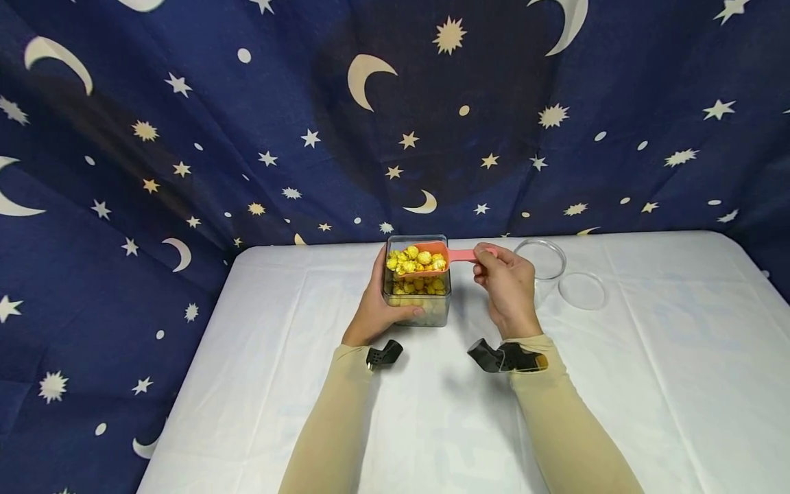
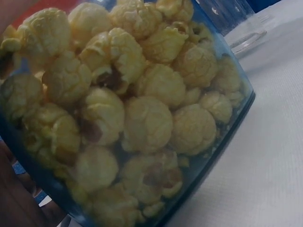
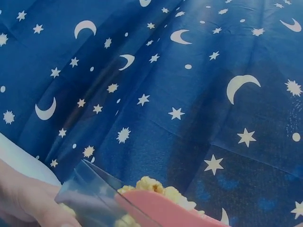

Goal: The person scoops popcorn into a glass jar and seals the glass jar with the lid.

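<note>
One scoop [image 1: 455,255] sits pinched in right grip [image 1: 507,283]; left grip [image 1: 376,309] spans a container [image 1: 435,310].

The left arm [image 1: 330,425] and right arm [image 1: 568,412] both reach up from the bottom and lean in toward each other, with tan sleeves [image 1: 537,374] down to the wrists. The left hand [image 1: 376,309] grips, with its fingers up along the left side and its thumb [image 1: 407,313] across the near side. The right hand [image 1: 509,285] points left and pinches with its thumb [image 1: 486,259] and first finger, and more fingers curl in under. The hands are near each other but do not touch.
</note>
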Demonstrator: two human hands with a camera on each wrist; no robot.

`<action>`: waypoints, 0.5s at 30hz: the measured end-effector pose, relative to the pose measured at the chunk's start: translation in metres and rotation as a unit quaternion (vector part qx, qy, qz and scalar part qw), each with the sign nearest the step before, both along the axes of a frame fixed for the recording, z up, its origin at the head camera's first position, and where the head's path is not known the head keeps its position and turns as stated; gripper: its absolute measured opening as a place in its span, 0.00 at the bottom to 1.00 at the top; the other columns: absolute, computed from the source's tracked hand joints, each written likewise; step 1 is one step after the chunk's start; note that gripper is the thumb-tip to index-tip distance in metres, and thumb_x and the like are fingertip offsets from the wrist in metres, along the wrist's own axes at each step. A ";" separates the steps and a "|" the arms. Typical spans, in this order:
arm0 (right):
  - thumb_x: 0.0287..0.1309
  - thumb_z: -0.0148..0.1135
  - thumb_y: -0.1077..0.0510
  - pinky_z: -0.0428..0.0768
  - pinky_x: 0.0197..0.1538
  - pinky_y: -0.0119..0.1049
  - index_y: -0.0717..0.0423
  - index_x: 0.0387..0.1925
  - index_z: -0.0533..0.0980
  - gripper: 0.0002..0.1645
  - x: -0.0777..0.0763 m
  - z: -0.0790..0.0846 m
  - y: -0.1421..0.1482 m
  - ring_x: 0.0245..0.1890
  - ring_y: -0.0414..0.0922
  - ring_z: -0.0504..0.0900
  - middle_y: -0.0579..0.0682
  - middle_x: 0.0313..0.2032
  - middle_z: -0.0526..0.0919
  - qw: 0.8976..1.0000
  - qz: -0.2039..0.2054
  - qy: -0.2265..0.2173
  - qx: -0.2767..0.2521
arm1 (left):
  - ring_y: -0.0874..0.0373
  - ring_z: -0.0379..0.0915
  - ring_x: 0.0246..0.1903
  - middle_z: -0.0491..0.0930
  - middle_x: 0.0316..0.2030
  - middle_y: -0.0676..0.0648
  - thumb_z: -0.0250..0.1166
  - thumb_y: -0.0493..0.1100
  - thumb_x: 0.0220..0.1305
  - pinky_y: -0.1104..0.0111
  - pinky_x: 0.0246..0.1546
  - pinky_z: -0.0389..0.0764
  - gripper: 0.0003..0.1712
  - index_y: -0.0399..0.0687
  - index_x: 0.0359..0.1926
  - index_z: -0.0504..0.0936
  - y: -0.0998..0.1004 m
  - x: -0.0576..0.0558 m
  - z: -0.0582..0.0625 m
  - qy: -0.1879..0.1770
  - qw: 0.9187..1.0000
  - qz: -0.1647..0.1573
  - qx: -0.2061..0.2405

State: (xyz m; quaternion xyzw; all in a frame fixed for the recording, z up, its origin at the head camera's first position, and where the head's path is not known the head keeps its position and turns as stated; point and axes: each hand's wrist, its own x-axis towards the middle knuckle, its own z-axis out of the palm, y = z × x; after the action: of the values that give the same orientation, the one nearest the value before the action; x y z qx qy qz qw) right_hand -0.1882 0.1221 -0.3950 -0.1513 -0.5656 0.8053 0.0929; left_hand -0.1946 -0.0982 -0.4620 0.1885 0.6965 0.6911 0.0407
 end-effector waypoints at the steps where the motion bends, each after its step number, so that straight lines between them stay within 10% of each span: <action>1: 0.67 0.60 0.67 0.73 0.25 0.22 0.69 0.41 0.76 0.06 0.000 0.000 0.000 0.21 0.34 0.74 0.43 0.22 0.81 1.000 -0.003 0.001 0.002 | 0.50 0.58 0.70 0.52 0.77 0.45 0.84 0.40 0.45 0.53 0.72 0.55 0.74 0.61 0.81 0.40 0.000 0.000 0.000 0.001 1.000 0.001 -0.001; 15: 0.68 0.60 0.66 0.72 0.26 0.24 0.62 0.34 0.80 0.05 0.003 0.005 0.004 0.22 0.36 0.73 0.47 0.24 0.79 0.995 0.028 -0.013 -0.095 | 0.53 0.59 0.70 0.52 0.77 0.54 0.83 0.39 0.47 0.55 0.71 0.60 0.73 0.62 0.81 0.39 0.000 0.001 0.001 -0.015 1.000 0.003 -0.008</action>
State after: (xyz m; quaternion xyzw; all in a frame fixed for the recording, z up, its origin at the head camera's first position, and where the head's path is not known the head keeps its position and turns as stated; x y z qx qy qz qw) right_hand -0.1853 0.1262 -0.3902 -0.1536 -0.4918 0.8557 0.0484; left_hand -0.1935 -0.0977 -0.4608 0.1757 0.7021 0.6883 0.0502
